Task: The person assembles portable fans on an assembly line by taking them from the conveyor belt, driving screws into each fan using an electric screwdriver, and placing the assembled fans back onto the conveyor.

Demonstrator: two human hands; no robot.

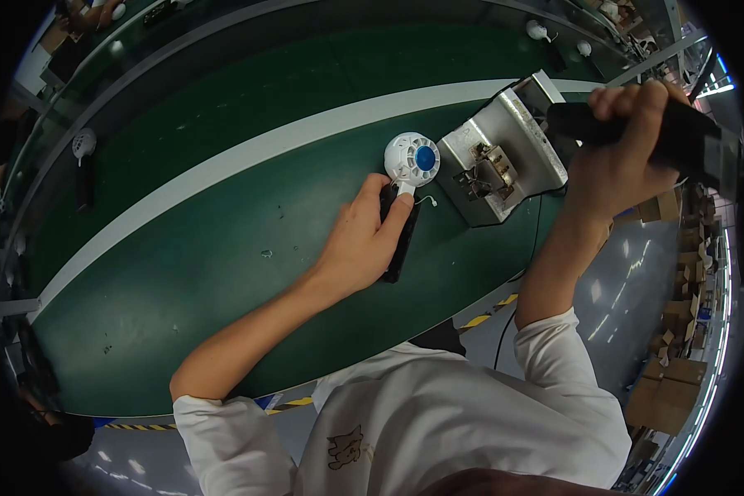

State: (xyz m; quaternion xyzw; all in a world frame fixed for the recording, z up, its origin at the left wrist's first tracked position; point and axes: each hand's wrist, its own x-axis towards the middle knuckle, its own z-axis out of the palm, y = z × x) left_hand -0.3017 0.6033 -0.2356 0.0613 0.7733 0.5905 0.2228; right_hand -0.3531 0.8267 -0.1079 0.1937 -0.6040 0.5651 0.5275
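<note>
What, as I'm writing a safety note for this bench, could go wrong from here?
The loose wire beside the white head in the left hand could snag on the metal fixture. The black object in the right hand might knock that fixture. The cable below the bench edge might catch.

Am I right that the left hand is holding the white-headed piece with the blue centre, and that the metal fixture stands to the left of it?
Not quite: the head view shows the metal fixture to the right of the white-headed piece. The left hand is indeed holding it.
</note>
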